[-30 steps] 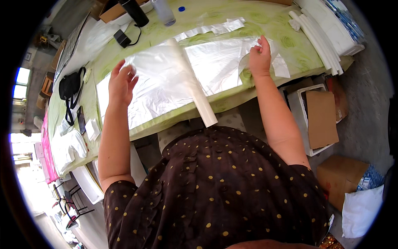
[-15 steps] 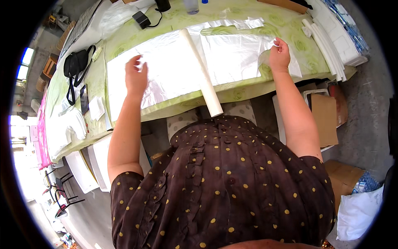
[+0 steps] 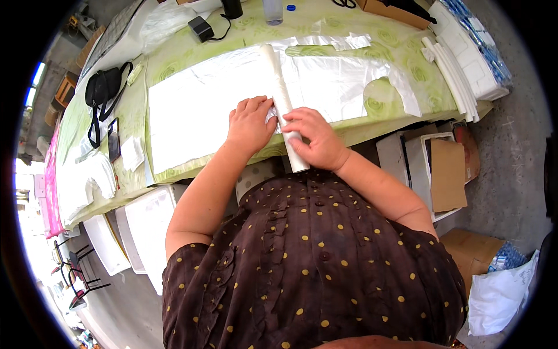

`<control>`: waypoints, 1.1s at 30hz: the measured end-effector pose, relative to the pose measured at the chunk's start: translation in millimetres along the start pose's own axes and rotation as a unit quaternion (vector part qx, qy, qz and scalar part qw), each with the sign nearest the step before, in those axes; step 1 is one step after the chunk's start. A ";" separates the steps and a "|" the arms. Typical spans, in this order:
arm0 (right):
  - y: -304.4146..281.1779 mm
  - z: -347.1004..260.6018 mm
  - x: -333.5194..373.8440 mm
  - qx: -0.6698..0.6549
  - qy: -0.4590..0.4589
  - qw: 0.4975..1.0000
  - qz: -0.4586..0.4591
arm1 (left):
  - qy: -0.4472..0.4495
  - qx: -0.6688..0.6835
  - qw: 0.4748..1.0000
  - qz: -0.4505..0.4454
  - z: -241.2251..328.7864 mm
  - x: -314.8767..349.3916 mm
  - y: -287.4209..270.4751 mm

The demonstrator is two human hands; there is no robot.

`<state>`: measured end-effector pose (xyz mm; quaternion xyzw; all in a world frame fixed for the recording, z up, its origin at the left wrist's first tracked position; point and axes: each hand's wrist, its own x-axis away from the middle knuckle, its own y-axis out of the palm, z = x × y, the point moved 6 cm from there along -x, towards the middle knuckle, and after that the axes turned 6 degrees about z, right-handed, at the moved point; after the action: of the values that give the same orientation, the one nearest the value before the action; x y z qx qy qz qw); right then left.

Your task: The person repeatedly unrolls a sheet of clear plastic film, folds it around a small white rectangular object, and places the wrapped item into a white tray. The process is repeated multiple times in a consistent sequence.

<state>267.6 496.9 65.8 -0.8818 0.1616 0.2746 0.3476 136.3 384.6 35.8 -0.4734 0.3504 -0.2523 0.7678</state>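
Note:
A long pale tube (image 3: 278,75), with glossy film seeming to cover it, lies lengthwise across thin white plastic sheeting (image 3: 197,104); its near end juts past the table edge toward me. My left hand (image 3: 251,123) lies open on the sheet just left of the tube, fingertips at its side. From the right, my right hand (image 3: 318,138) curves its fingers and thumb over the tube's near half. The sheeting right of the tube (image 3: 328,81) has a curved cut-out through which the green cloth shows.
On the green patterned tablecloth (image 3: 168,163) at left lie a black bag (image 3: 104,87) and a phone (image 3: 114,139). An adapter (image 3: 201,28) and clear cup (image 3: 272,11) stand at the back. White rolls (image 3: 453,81) lie right, beside a white box (image 3: 476,58). Bins (image 3: 148,215) sit below.
Both hands have come inward from the sheet's two sides to the tube in the middle. The tube now looks glossier, and the sheeting at the right has shifted and wrinkled.

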 end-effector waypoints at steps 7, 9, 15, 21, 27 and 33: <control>11.8 -5.4 7.0 0.004 -0.008 1.000 -0.027 | 0.010 -0.007 0.995 -0.094 -0.4 -24.1 -12.4; 10.0 -4.2 10.6 0.005 0.007 1.000 -0.014 | -0.006 0.057 0.998 -0.030 -6.7 -32.3 -16.5; -3.2 -7.8 20.6 -0.008 0.025 1.000 -0.016 | 0.034 0.150 0.988 0.021 4.0 -30.2 -0.1; -18.1 5.1 33.5 -0.009 0.063 0.998 -0.024 | -0.016 0.082 0.996 -0.045 12.3 -22.3 11.8; -0.3 -5.1 15.3 -0.009 0.028 0.997 -0.071 | -0.013 0.035 0.992 -0.122 9.9 -31.7 5.6; 6.7 -12.1 -3.8 0.054 0.022 0.995 -0.084 | 0.026 0.028 0.999 -0.012 -5.5 -66.7 -25.3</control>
<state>265.9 484.1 71.8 -0.8783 0.1091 0.2159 0.4125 88.8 418.8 76.9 -0.4495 0.3571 -0.2831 0.7683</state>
